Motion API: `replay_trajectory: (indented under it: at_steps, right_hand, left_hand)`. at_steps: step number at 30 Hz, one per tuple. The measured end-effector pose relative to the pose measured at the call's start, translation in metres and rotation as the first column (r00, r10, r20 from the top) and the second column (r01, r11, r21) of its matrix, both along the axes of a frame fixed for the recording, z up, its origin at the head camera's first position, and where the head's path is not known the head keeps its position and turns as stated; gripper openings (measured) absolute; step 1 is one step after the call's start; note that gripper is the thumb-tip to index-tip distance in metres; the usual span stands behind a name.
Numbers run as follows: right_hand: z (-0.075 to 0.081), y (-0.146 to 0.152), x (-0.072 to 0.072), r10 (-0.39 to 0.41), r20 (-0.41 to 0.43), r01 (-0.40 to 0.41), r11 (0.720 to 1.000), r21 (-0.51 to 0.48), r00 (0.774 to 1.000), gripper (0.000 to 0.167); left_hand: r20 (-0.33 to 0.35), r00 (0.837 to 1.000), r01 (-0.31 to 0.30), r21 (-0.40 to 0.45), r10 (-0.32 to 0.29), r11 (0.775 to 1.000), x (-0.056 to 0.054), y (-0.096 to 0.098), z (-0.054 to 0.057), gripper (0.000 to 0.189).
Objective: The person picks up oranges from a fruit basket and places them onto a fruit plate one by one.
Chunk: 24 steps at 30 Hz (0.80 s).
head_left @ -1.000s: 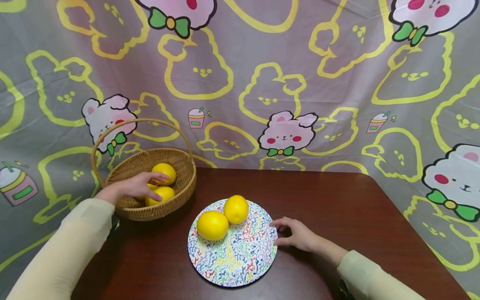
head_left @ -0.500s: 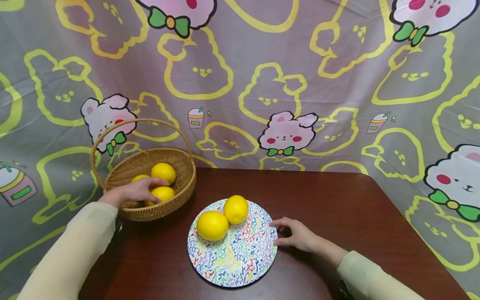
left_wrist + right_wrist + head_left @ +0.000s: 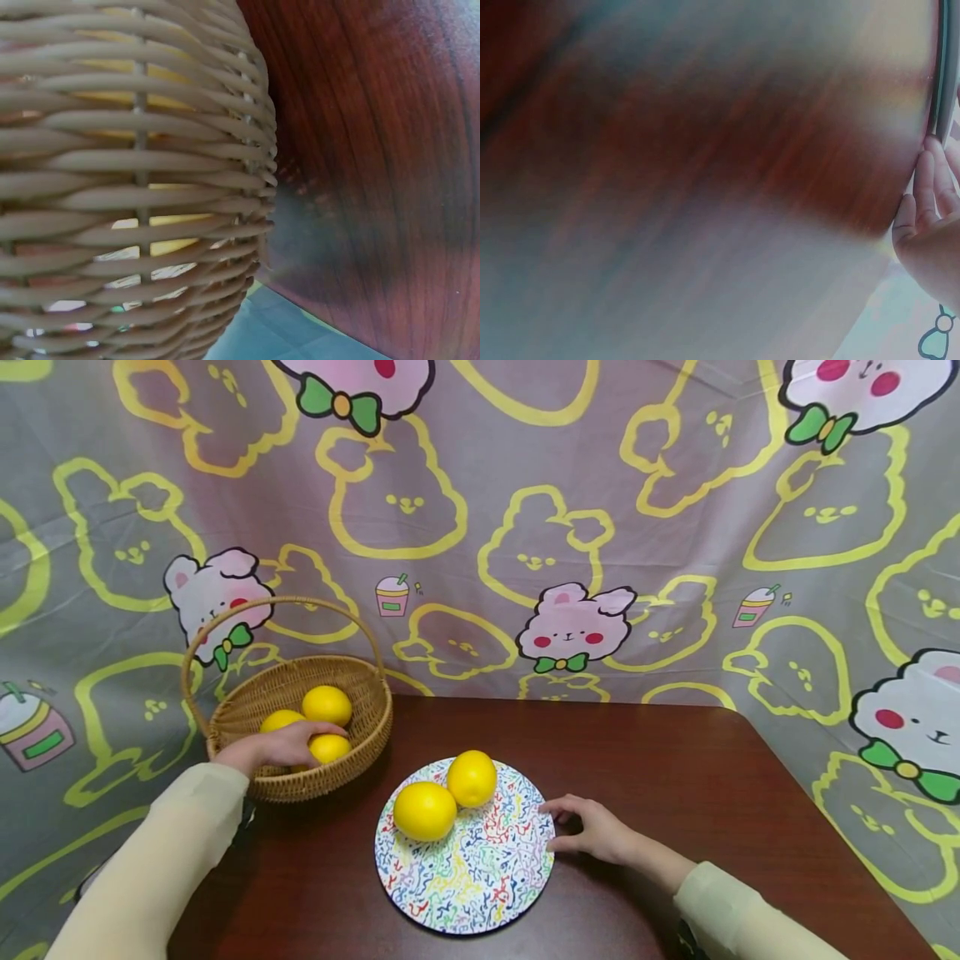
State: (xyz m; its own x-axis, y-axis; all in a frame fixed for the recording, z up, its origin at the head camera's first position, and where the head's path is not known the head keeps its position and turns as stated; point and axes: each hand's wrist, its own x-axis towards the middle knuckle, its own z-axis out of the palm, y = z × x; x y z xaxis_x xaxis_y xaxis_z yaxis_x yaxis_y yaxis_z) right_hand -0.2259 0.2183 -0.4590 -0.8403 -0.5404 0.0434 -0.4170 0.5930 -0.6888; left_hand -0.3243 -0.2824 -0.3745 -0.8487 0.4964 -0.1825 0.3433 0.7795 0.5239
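In the head view my left hand (image 3: 288, 745) reaches over the near rim of a wicker basket (image 3: 240, 702) and grips a yellow lemon (image 3: 332, 748), fingers over its top and thumb at its near side. Two more lemons sit behind it in the basket, a left lemon (image 3: 281, 720) and a far lemon (image 3: 327, 705). The left wrist view shows the basket's woven side (image 3: 142, 161), hiding that hand. My right hand (image 3: 596, 831) touches the right rim of a round, colourfully squiggled plate (image 3: 472, 885) with its fingertips and thumb. On the plate lie a left lemon (image 3: 424, 811) and a right lemon (image 3: 472, 779).
A brown wooden table (image 3: 637, 752) bears the basket at back left and the plate in front. The basket's tall hoop handle (image 3: 300, 601) arches above its opening. A cartoon-print cloth (image 3: 480, 527) hangs behind and around the table.
My left hand has lowered into the basket and slid slightly right, and its fingers have closed round the near lemon. The right hand and plate stay put.
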Motion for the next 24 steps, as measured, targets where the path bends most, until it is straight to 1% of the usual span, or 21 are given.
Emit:
replay_trajectory:
  at_steps: [1,4,8,9,12,15,20,24]
  right_hand:
    - [0.0,0.0,0.0001,-0.002,0.0,0.002,1.0,0.001,1.0,0.049]
    - [0.0002,-0.0003,0.0004,-0.008,0.0,0.008,1.0,0.002,1.0,0.049]
    - [0.0005,-0.0007,0.0008,-0.015,0.001,0.015,1.0,0.002,1.0,0.049]
    - [0.0006,-0.0009,0.0009,-0.016,0.003,0.016,1.0,0.002,1.0,0.049]
    - [0.0011,-0.0013,0.0007,-0.016,0.01,0.016,1.0,0.004,1.0,0.049]
    - [0.0017,-0.0012,0.0011,-0.015,0.013,0.015,1.0,0.0,1.0,0.049]
    - [0.0017,-0.0008,0.0013,-0.016,0.007,0.016,1.0,0.003,1.0,0.049]
    - [0.0011,-0.0007,0.0011,-0.013,0.005,0.013,1.0,0.005,1.0,0.049]
  left_hand:
    - [0.003,1.0,0.0,-0.004,0.0,1.0,-0.0001,0.0005,0.0,0.066]
    - [-0.015,1.0,0.017,-0.024,-0.018,1.0,-0.0001,0.0009,0.0005,0.066]
    - [-0.054,0.998,0.037,-0.047,-0.039,0.998,0.0019,0.001,0.0016,0.063]
    - [-0.06,0.998,0.033,-0.048,-0.036,0.998,0.0025,0.0011,0.0016,0.063]
    - [-0.081,0.996,0.026,-0.034,-0.029,0.999,0.0038,0.0011,0.0016,0.063]
    - [-0.125,0.992,0.016,-0.011,-0.018,1.0,0.0037,0.0011,0.0023,0.065]
    - [-0.196,0.98,0.032,0.023,-0.027,0.999,0.0025,-0.0008,0.0045,0.066]
    - [-0.205,0.979,0.017,0.034,-0.009,0.999,0.0034,-0.0015,0.0057,0.067]
